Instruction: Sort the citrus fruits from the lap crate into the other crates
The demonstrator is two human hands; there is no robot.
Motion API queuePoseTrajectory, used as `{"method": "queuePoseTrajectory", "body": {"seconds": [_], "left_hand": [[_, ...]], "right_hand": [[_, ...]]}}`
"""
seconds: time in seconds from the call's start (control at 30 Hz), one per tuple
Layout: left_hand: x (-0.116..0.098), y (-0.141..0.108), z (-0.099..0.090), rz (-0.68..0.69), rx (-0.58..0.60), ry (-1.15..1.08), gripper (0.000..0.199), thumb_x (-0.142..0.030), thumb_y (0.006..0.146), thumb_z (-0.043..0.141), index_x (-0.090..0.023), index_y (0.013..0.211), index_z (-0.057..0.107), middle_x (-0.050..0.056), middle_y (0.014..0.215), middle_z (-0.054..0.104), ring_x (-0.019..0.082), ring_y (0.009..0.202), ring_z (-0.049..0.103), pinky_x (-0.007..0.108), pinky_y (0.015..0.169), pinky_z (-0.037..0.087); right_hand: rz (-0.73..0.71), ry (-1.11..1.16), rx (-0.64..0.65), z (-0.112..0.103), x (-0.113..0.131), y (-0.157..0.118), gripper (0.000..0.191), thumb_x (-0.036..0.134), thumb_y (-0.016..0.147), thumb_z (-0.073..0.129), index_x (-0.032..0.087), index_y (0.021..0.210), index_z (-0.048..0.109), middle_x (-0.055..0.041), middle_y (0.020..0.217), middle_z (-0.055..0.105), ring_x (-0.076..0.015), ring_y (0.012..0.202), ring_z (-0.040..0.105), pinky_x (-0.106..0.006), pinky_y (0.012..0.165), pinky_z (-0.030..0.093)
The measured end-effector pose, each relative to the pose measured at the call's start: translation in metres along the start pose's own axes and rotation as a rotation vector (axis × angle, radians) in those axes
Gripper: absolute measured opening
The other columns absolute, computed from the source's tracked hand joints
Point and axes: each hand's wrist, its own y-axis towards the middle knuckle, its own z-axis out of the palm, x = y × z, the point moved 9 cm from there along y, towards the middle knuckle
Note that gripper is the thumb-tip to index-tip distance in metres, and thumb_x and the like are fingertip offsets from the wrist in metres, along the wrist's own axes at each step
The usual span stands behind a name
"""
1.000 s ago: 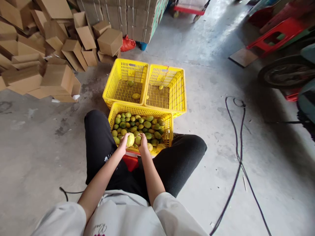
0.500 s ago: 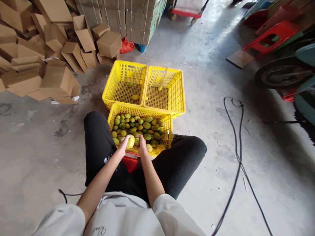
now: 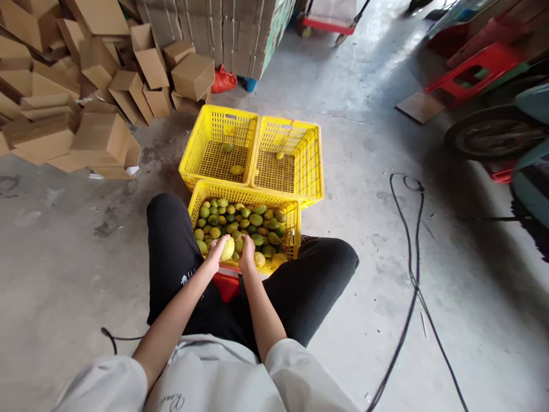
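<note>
**Pale fruit (image 3: pixel 227 249) and green fruit (image 3: pixel 239 245) held low over the near edge of the front crate (image 3: pixel 293 229)**

Head view. Left hand (image 3: pixel 217 250) was closed round the side of the pale fruit, thumb on top, its inner face exposed. Right hand (image 3: pixel 247 253) had its fingers bent on the green fruit's side; its underside grip was hidden. The 2 fruits were close together, between the person's knees.

Handling (judged): each fruit looked light enough for 1 hand, firm, with a thin rind that could bruise or nick under a hard pinch. Smooth skin might slip, more so if damp; wetness could not be told. Best hold: fingers and thumb wrapped round the widest part, pressure spread, not at the tips.

Counts:
- Hands: 2, with 1 fruit each.
- Yellow crates: 3; 1 between the knees, 2 side by side just beyond it.
- Back-left crate (image 3: pixel 193 147): 2 fruits, 1 greenish (image 3: pixel 227 147), 1 yellow (image 3: pixel 236 170).
- Back-right crate (image 3: pixel 312 163): 1 small yellow fruit (image 3: pixel 279 155) plus 1 partly hidden behind the dividing wall.
- Front crate: several dozen, green to yellow, overlapping; exact count not possible.
</note>
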Motion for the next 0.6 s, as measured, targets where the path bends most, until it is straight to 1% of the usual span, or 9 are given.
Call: {"method": "queuePoseTrajectory", "body": {"seconds": [0.07,0.17,0.27,0.37,0.4,0.47,0.53,0.57,0.6], "left_hand": [[-0.001,-0.004,0.002,-0.03,-0.002,0.032,0.022,-0.038,0.087,0.067,-0.016,0.085,0.066,0.005,0.069,0.067,0.016,0.056,0.062,0.024,0.05,0.05],[-0.003,-0.01,0.007,-0.048,0.008,0.036,0.024,-0.037,0.089,0.064,-0.015,0.081,0.068,0.009,0.074,0.071,0.017,0.058,0.064,0.025,0.05,0.052],[-0.002,-0.015,0.007,-0.099,-0.022,0.031,0.026,-0.04,0.09,0.063,-0.015,0.083,0.068,0.008,0.075,0.071,0.017,0.061,0.065,0.026,0.054,0.055],[0.004,-0.016,0.011,-0.164,0.014,0.001,0.03,-0.042,0.094,0.058,-0.014,0.089,0.068,0.008,0.076,0.071,0.019,0.065,0.068,0.028,0.056,0.057],[0.005,-0.015,0.011,-0.171,0.016,-0.011,0.031,-0.042,0.095,0.056,-0.014,0.091,0.068,0.008,0.078,0.072,0.019,0.067,0.069,0.027,0.056,0.057],[0.007,-0.011,0.005,-0.156,-0.03,-0.038,0.029,-0.04,0.097,0.054,-0.015,0.093,0.067,0.009,0.082,0.072,0.019,0.072,0.07,0.024,0.056,0.055],[0.009,-0.006,-0.002,-0.138,-0.092,-0.08,0.027,-0.039,0.097,0.054,-0.015,0.091,0.065,0.009,0.084,0.072,0.019,0.075,0.071,0.022,0.055,0.054],[0.009,-0.004,-0.005,-0.13,-0.104,-0.104,0.027,-0.039,0.097,0.054,-0.016,0.09,0.065,0.009,0.084,0.072,0.019,0.075,0.071,0.022,0.054,0.053],[0.008,-0.001,-0.004,-0.119,-0.084,-0.129,0.028,-0.04,0.097,0.054,-0.016,0.089,0.065,0.009,0.083,0.072,0.019,0.073,0.071,0.022,0.054,0.053]], "right_hand": [[0.038,-0.014,-0.019,-0.002,-0.004,0.001,0.013,0.035,0.077,0.054,0.023,0.082,0.054,0.0029,0.064,0.061,-0.0164,0.059,0.06,-0.025,0.051,0.045],[0.057,-0.047,0.003,-0.002,-0.006,0.002,0.014,0.037,0.078,0.053,0.023,0.078,0.053,0.002,0.064,0.063,-0.0164,0.057,0.059,-0.025,0.048,0.044],[0.08,-0.043,0.004,-0.002,-0.008,0.003,0.014,0.036,0.078,0.056,0.023,0.078,0.056,0.0022,0.064,0.063,-0.0165,0.058,0.06,-0.025,0.049,0.045],[0.106,-0.032,-0.013,-0.003,-0.01,0.0,0.016,0.038,0.077,0.057,0.022,0.075,0.057,0.0013,0.062,0.062,-0.0163,0.056,0.058,-0.024,0.047,0.043],[0.101,-0.026,-0.014,-0.003,-0.009,-0.001,0.017,0.039,0.076,0.058,0.022,0.074,0.057,0.0006,0.062,0.063,-0.0163,0.056,0.058,-0.024,0.046,0.042],[0.067,0.0,-0.005,-0.003,-0.004,-0.003,0.019,0.04,0.075,0.059,0.021,0.074,0.059,-0.0008,0.065,0.064,-0.0163,0.059,0.059,-0.024,0.046,0.042],[-0.001,0.034,0.027,-0.002,0.006,-0.004,0.019,0.04,0.072,0.062,0.021,0.077,0.062,-0.0007,0.07,0.066,-0.0159,0.064,0.06,-0.023,0.048,0.044],[-0.045,0.049,0.051,0.0,0.012,-0.005,0.02,0.039,0.07,0.064,0.021,0.079,0.064,-0.0002,0.073,0.067,-0.0155,0.066,0.061,-0.022,0.05,0.044],[-0.089,0.06,0.075,0.001,0.017,-0.006,0.021,0.038,0.068,0.066,0.021,0.08,0.064,0.0004,0.075,0.067,-0.0153,0.069,0.062,-0.022,0.052,0.045]]}}
